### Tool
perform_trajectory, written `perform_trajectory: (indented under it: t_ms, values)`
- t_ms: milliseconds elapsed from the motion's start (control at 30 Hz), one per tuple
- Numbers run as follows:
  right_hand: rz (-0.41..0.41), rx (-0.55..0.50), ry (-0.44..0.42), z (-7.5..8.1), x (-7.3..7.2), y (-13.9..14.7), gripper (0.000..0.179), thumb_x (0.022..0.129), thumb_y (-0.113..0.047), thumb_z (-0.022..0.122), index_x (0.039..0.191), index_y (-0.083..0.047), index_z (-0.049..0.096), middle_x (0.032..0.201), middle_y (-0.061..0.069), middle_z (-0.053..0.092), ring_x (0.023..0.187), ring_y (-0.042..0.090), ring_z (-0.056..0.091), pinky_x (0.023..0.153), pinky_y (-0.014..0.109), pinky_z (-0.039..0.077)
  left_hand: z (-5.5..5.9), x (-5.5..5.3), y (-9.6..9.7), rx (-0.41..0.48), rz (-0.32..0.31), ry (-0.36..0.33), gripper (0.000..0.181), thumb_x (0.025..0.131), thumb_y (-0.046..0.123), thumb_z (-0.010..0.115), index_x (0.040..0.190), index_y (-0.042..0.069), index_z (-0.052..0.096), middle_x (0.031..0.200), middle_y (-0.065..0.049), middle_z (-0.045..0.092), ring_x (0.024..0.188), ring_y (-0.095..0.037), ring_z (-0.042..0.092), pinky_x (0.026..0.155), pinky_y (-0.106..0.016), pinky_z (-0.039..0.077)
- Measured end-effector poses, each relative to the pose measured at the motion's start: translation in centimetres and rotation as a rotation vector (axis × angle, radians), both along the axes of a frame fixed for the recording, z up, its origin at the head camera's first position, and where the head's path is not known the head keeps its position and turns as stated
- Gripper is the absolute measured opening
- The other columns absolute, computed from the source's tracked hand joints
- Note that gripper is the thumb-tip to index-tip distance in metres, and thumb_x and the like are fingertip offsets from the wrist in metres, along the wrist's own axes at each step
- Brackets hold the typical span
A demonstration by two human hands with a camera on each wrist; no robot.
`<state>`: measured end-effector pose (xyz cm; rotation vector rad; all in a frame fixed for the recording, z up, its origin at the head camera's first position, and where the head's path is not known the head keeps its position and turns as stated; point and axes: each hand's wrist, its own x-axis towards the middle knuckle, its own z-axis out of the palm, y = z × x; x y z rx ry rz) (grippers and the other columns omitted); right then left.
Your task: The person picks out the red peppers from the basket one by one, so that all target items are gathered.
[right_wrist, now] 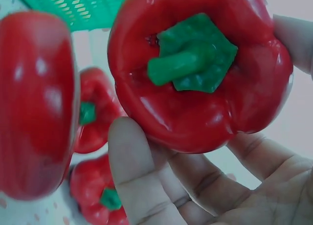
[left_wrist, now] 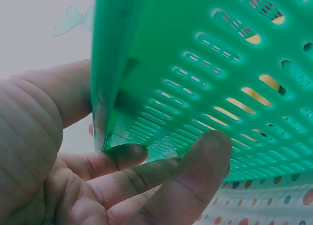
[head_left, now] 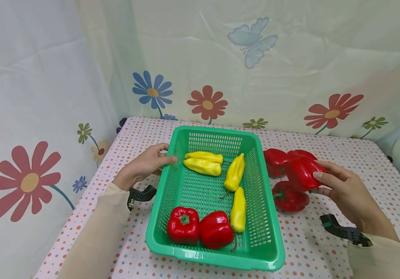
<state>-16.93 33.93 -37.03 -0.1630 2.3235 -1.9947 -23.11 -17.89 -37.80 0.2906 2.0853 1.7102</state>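
My left hand [head_left: 144,162] grips the left rim of a green plastic basket [head_left: 186,254], thumb over the edge and fingers against the slotted outer wall [left_wrist: 195,102]. In my right hand [head_left: 347,192] is a red bell pepper [head_left: 302,173], held up between thumb and fingers to the right of the basket. Its green stem [right_wrist: 190,63] faces the right wrist camera. Beneath and beside it on the table are other red bell peppers [head_left: 290,195], partly covered by the held one. Inside the basket, two red bell peppers [head_left: 217,230] sit at the near end, with several long yellow peppers [head_left: 202,166] farther back.
A dotted cloth [head_left: 342,155] covers the table. Flower-printed curtains [head_left: 273,85] hang close behind it and along the left side. Each wrist wears a black camera mount [head_left: 346,231].
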Motion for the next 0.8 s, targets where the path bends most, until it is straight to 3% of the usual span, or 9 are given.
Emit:
perform_trajectory:
  t_ms: [333,800]
  values:
    - [-0.092,-0.161,-0.044,-1.6,0.2,1.7,0.03,0.108,-0.011,0.056,0.128,-0.03,0.066,0.126,-0.013,0.06,0.098,0.004,0.067,0.074,0.023,0.064,0.1,0.0,0.0,-0.001,-0.003,0.006,0.042,0.104,0.014,0.061,0.14,-0.004,0.047,0.116,-0.032,0.072,0.084,-0.03,0.078,0.077,-0.051,0.065]
    - [-0.228,-0.254,-0.094,-3.2,0.8,3.0,0.026,0.107,-0.015,0.059,0.126,-0.032,0.064,0.119,-0.018,0.063,0.091,0.002,0.07,0.07,0.021,0.063,0.0,-0.1,0.0,0.005,-0.01,0.004,0.044,0.105,0.013,0.06,0.143,-0.005,0.046,0.118,-0.033,0.07,0.085,-0.031,0.078,0.078,-0.051,0.065]
